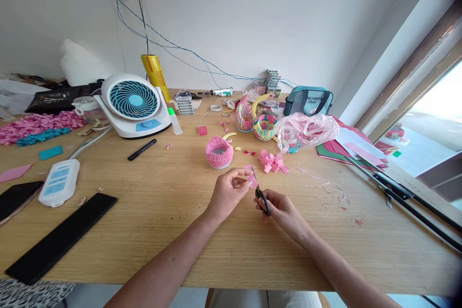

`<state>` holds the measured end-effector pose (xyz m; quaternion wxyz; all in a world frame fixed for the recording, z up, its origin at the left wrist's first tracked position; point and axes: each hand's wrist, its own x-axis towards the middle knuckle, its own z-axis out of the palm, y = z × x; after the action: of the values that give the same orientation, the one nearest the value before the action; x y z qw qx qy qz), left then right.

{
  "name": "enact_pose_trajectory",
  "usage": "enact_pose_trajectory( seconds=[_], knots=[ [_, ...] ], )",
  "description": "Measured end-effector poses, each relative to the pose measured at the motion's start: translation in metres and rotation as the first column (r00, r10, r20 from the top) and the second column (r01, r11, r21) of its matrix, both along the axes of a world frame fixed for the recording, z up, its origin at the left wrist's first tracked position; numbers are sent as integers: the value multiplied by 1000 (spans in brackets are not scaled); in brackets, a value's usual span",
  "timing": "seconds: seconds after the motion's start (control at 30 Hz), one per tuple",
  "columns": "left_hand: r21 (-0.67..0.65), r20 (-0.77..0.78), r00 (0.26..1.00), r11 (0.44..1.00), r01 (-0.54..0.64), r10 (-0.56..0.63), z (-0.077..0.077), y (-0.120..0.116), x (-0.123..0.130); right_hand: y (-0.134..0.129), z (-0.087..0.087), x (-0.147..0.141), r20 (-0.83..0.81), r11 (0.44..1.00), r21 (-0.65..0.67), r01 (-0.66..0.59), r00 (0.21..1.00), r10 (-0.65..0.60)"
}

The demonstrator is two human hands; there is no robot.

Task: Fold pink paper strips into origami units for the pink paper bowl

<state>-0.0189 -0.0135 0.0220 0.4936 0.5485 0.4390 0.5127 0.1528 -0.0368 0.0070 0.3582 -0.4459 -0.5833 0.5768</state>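
Note:
Between the thumb and fingers of my left hand (228,193) is a small pink piece of paper (252,181). My right hand (280,208) grips black-handled scissors (266,204), whose blades meet the paper's right side. Just beyond the hands lies a heap of cut pink paper pieces (272,161). To the left of that heap stands a pink folded-paper basket (219,152). Farther back are a pink multicoloured paper swan (244,116) and a yellow-necked, striped one (265,126).
A white fan (132,103), a power strip (59,182) and a long black strip (63,236) occupy the left. A crumpled plastic bag (306,131), a teal pouch (308,101) and coloured paper sheets (352,147) lie right. Thin paper scraps (334,196) litter the tabletop near a black pole (400,191).

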Motion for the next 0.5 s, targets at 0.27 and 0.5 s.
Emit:
enact_pose_trajectory(
  seconds=[0.27,0.5],
  knots=[
    [-30,-18,1000,999,14,-14,3,0,-1,2,-4,4,27,999,45,-24,999,23],
    [-36,-55,998,999,10,-12,6,0,-1,3,-8,5,38,997,69,-29,999,27]
  ],
)
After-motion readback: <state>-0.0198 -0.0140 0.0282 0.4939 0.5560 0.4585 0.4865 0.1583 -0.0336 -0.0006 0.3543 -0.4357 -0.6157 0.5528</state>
